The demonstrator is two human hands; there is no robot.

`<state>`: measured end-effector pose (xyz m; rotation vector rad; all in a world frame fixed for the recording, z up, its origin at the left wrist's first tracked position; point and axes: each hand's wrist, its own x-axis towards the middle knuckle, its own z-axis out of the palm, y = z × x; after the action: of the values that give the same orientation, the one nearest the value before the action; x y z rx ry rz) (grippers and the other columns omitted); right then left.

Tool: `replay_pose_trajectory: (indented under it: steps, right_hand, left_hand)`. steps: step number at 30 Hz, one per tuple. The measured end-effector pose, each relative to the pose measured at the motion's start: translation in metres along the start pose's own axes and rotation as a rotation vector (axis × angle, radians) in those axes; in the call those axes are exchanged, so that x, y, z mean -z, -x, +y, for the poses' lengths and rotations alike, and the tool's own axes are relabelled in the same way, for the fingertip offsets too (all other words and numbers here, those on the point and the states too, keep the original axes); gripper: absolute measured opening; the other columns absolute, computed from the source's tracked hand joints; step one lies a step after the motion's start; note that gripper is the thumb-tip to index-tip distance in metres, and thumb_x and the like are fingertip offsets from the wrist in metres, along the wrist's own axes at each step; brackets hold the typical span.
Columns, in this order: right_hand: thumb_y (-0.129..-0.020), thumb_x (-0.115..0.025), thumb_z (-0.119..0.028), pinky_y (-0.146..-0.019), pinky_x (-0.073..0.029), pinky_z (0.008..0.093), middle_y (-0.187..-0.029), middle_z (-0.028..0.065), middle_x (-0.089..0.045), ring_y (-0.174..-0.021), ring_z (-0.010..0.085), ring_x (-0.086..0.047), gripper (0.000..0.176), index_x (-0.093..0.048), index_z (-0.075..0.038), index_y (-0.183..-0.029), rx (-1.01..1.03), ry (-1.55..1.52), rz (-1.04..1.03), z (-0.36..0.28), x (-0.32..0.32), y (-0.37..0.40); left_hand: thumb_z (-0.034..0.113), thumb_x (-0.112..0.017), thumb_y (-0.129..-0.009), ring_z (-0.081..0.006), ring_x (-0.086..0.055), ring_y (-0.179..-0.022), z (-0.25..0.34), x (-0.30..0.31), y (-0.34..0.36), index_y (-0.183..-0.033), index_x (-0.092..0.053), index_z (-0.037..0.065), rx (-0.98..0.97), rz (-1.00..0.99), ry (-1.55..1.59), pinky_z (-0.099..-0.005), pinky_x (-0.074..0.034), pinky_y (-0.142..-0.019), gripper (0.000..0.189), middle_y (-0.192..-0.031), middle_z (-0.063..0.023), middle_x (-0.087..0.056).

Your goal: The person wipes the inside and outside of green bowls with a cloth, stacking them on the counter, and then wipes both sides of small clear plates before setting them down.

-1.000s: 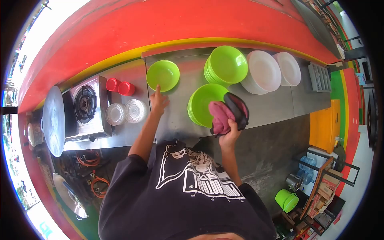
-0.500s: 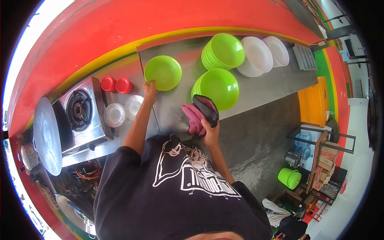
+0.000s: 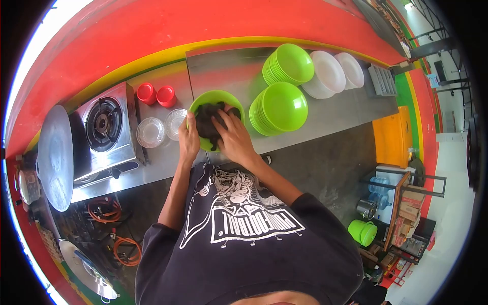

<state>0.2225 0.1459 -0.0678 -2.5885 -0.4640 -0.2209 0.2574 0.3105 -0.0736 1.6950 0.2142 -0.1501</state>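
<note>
My left hand (image 3: 189, 140) grips the near-left rim of a single lime-green bowl (image 3: 223, 94), with its thumb over the edge and its other fingers mostly hidden. The bowl is tilted towards me at the front of the steel counter. Inside it, my right hand (image 3: 233, 136) presses a dark cloth (image 3: 207, 122) against the inner surface, fingers bent into the fabric. A little reddish fabric shows beside those fingers. Just right of the bowl stands one stack of green bowls (image 3: 279, 108), with another green stack (image 3: 288, 63) behind it.
White bowls (image 3: 326, 73) stand farther right along the counter (image 3: 223, 63). To the left are two red cups (image 3: 147, 93), clear glass dishes (image 3: 151, 132), a gas stove (image 3: 103, 123) and a large wok (image 3: 55, 157). A red wall (image 3: 203, 23) runs behind.
The green bowl has come nearer to me, still in my left hand. My right hand has moved left with the cloth and into the bowl.
</note>
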Motion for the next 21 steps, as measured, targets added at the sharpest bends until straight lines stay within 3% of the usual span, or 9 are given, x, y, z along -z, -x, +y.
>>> replay_pose_trajectory:
  steps: [1, 2, 5, 6, 9, 11, 14, 16, 21]
  right_hand:
    - [-0.077, -0.067, -0.009, -0.110, -0.039, 0.0477, -0.141, 0.0229, -0.047, -0.131, 0.0409, -0.046, 0.060, -0.057, -0.002, -0.136, -0.023, -0.061, -0.057, -0.003, 0.007, 0.006]
    - [-0.077, -0.067, -0.010, -0.110, -0.040, 0.0468, -0.142, 0.0226, -0.046, -0.131, 0.0396, -0.046, 0.060, -0.057, -0.002, -0.136, -0.047, -0.124, -0.119, -0.007, 0.011, 0.012]
    - [-0.079, -0.064, -0.008, -0.111, -0.039, 0.0457, -0.147, 0.0223, -0.044, -0.136, 0.0393, -0.043, 0.063, -0.053, -0.002, -0.141, -0.087, -0.358, -0.229, -0.019, 0.008, 0.021]
    - [-0.079, -0.062, -0.008, -0.111, -0.039, 0.0458, -0.149, 0.0221, -0.042, -0.137, 0.0401, -0.042, 0.064, -0.052, -0.001, -0.142, -0.078, -0.452, -0.201, -0.019, 0.003, 0.021]
    - [-0.081, -0.059, -0.006, -0.112, -0.039, 0.0453, -0.152, 0.0222, -0.040, -0.140, 0.0411, -0.040, 0.067, -0.045, -0.001, -0.146, -0.059, -0.656, -0.114, -0.020, -0.015, 0.014]
    - [-0.083, -0.058, -0.003, -0.112, -0.038, 0.0441, -0.153, 0.0228, -0.040, -0.142, 0.0400, -0.040, 0.071, -0.039, -0.001, -0.151, -0.031, -0.700, -0.081, -0.023, -0.017, 0.009]
    - [-0.078, -0.062, -0.003, -0.113, -0.038, 0.0460, -0.152, 0.0226, -0.041, -0.139, 0.0402, -0.043, 0.074, -0.042, -0.002, -0.149, -0.059, -0.655, -0.168, -0.032, -0.001, 0.012]
    - [-0.074, -0.069, -0.007, -0.111, -0.040, 0.0457, -0.149, 0.0216, -0.045, -0.138, 0.0397, -0.044, 0.074, -0.048, -0.002, -0.145, 0.059, -0.428, -0.219, -0.027, 0.014, 0.019]
    - [-0.065, -0.081, -0.015, -0.109, -0.043, 0.0447, -0.148, 0.0218, -0.045, -0.135, 0.0399, -0.047, 0.086, -0.048, -0.001, -0.144, 0.056, -0.017, -0.195, -0.011, 0.031, 0.032]
  left_hand:
    - [0.051, -0.037, -0.109, -0.0130, -0.055, -0.086, 0.005, 0.007, 0.002, -0.125, -0.063, -0.006, 0.044, 0.019, -0.039, -0.0307, -0.049, -0.078, 0.065, -0.092, -0.0073, -0.065]
    - [0.049, -0.037, -0.109, -0.0129, -0.054, -0.082, 0.011, 0.004, 0.006, -0.123, -0.063, -0.006, -0.074, 0.072, 0.014, -0.0309, -0.048, -0.073, 0.062, -0.087, -0.0071, -0.064]
    - [0.047, -0.038, -0.109, -0.0130, -0.055, -0.082, 0.013, 0.001, 0.004, -0.121, -0.064, -0.007, -0.147, 0.057, -0.025, -0.0309, -0.048, -0.073, 0.060, -0.088, -0.0082, -0.065]
    - [0.048, -0.039, -0.109, -0.0137, -0.056, -0.085, 0.012, -0.001, 0.001, -0.118, -0.064, -0.007, -0.098, 0.045, 0.001, -0.0314, -0.048, -0.076, 0.061, -0.090, -0.0089, -0.066]
    - [0.057, -0.042, -0.105, -0.0106, -0.053, -0.079, 0.012, -0.015, 0.001, -0.110, -0.066, -0.004, -0.140, 0.071, 0.181, -0.0264, -0.045, -0.069, 0.065, -0.081, -0.0008, -0.061]
    - [0.055, -0.040, -0.106, -0.0123, -0.053, -0.082, 0.010, -0.009, 0.001, -0.112, -0.065, -0.006, -0.106, 0.017, 0.145, -0.0315, -0.046, -0.072, 0.066, -0.085, -0.0044, -0.062]
    - [0.055, -0.038, -0.107, -0.0131, -0.054, -0.083, -0.004, 0.004, -0.009, -0.113, -0.065, -0.007, -0.020, -0.047, 0.108, -0.0332, -0.047, -0.074, 0.068, -0.088, -0.0065, -0.063]
    - [0.055, -0.038, -0.107, -0.0133, -0.056, -0.082, 0.006, 0.010, -0.009, -0.112, -0.066, -0.007, 0.014, -0.068, 0.072, -0.0320, -0.048, -0.074, 0.067, -0.088, -0.0071, -0.065]
    - [0.052, -0.040, -0.107, -0.0146, -0.057, -0.080, 0.036, 0.009, -0.001, -0.114, -0.066, -0.007, -0.127, -0.105, -0.013, -0.0334, -0.048, -0.073, 0.065, -0.085, -0.0081, -0.067]
